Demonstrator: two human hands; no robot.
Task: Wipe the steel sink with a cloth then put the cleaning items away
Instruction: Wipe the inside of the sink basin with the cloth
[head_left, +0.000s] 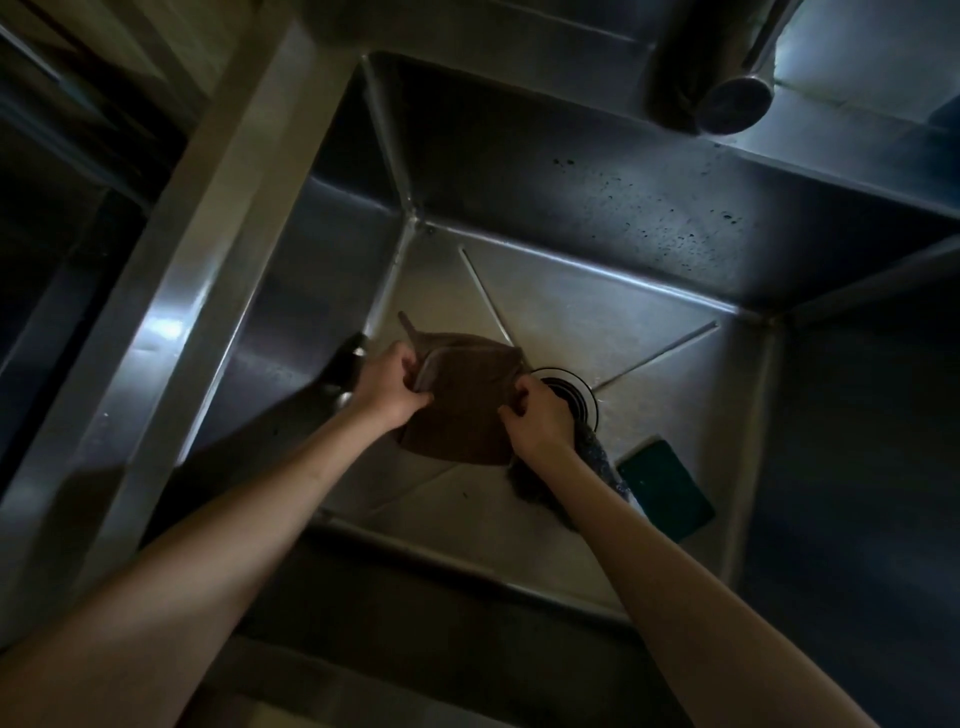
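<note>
A brown cloth (462, 410) is held over the floor of the deep steel sink (597, 218), just left of the round drain (576, 397). My left hand (387, 384) pinches the cloth's left edge near a folded corner. My right hand (535, 418) grips its right edge, partly covering the drain. The cloth hangs spread between the two hands. Whether its lower edge touches the sink floor I cannot tell.
A dark green sponge (667, 488) lies on the sink floor at the right, near the front wall. A dark speckled rag (597, 457) lies under my right wrist. The steel faucet spout (727, 88) hangs over the back wall. A steel divider ledge (171, 322) runs along the left.
</note>
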